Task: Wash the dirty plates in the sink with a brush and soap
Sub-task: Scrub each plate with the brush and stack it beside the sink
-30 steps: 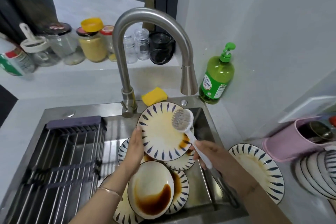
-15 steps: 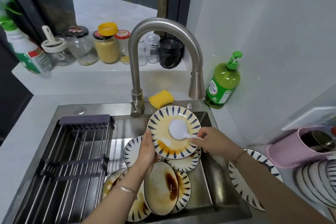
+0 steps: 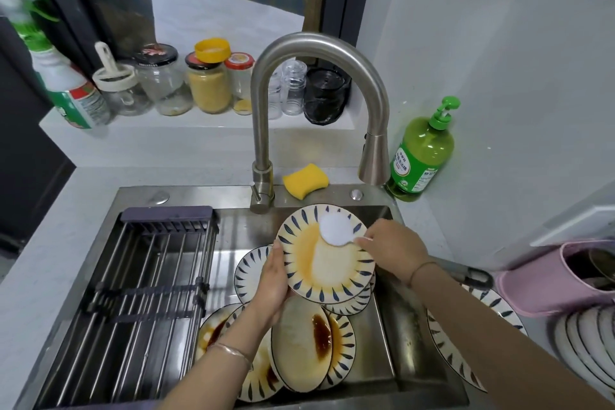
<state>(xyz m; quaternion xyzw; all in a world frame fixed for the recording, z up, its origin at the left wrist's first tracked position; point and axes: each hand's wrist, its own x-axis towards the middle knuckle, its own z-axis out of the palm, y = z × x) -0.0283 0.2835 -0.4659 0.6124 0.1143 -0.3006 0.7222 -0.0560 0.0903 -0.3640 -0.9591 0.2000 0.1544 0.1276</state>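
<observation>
Stainless steel sink [image 3: 412, 336] set in a pale counter, dark window behind, white wall to the right. Brushed-steel gooseneck tap [image 3: 319, 53] arches over the basin, no water visible running.

Left hand [image 3: 273, 280] clamps the round cream plate with dark blue dashes on its rim [image 3: 332, 273] at the plate's 9 o'clock, thumb over the front edge, other fingers hidden behind. Plate is tilted up toward the camera, held above the pile. Right hand [image 3: 392, 246] is closed round the handle of the white plastic dish brush [image 3: 335, 229]. Round brush back faces up, so bristles are probably pressed on the plate near its 1 o'clock. Wrist cocked, forearm coming in from 4 o'clock.

Orange-brown sauce film covers the plate's left half; the right half looks cleaner. So mid-scrub, I'd say.

Pile of matching dirty plates [image 3: 299, 343] lies below in the basin, some with dark brown sauce pooled. Another matching plate [image 3: 482, 336] sits on the counter at the sink's right edge.

Risks:
- One-sided grip on a wet, greasy rim. Hard brush push at the far side could lever the plate out of the thumb; it'd drop on the pile and chip.
- Loose overlapped pile could slide if bumped.
- Green pump bottle of dish soap [image 3: 421, 156] stands at 1 o'clock behind the tap spout, untouched; no suds visible, so grease may only smear.
- Yellow sponge [image 3: 305, 180] on the sink ledge, not in play.
</observation>
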